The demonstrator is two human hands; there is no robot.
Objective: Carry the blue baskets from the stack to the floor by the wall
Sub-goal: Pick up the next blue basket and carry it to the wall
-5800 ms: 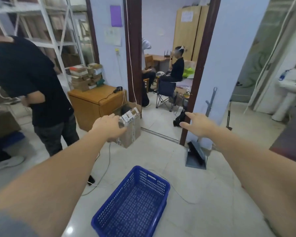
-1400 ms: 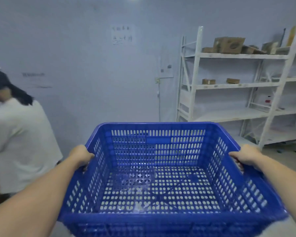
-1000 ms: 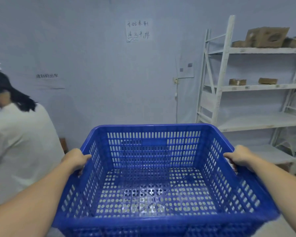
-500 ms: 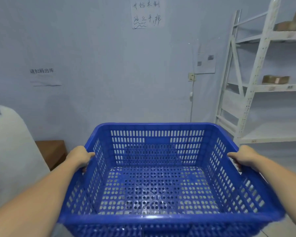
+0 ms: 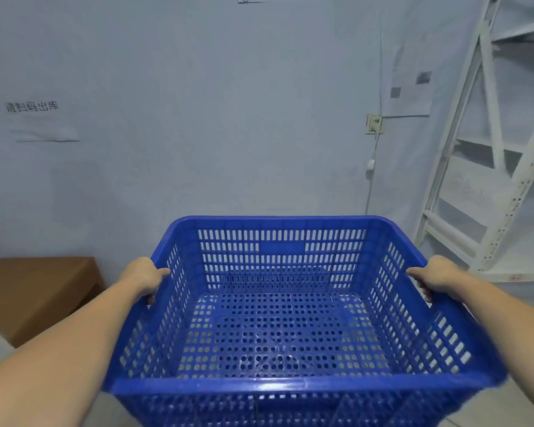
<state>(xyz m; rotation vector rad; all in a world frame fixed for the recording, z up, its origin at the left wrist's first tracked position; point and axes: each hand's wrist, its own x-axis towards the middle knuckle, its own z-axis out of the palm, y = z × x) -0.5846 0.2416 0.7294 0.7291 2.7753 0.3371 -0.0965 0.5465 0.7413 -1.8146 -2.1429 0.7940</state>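
Hands: left hand [image 5: 144, 277] and right hand [image 5: 437, 274] curled over blue basket [image 5: 290, 386] side rims, arms outstretched.

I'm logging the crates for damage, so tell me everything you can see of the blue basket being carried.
The blue basket is a rectangular crate of what looks like glossy moulded plastic, with slotted walls, a round-holed floor and a solid rolled rim. It is empty and held about level in the air before a pale wall. The left hand grips its left rim and the right hand grips its right rim. No cracks show.
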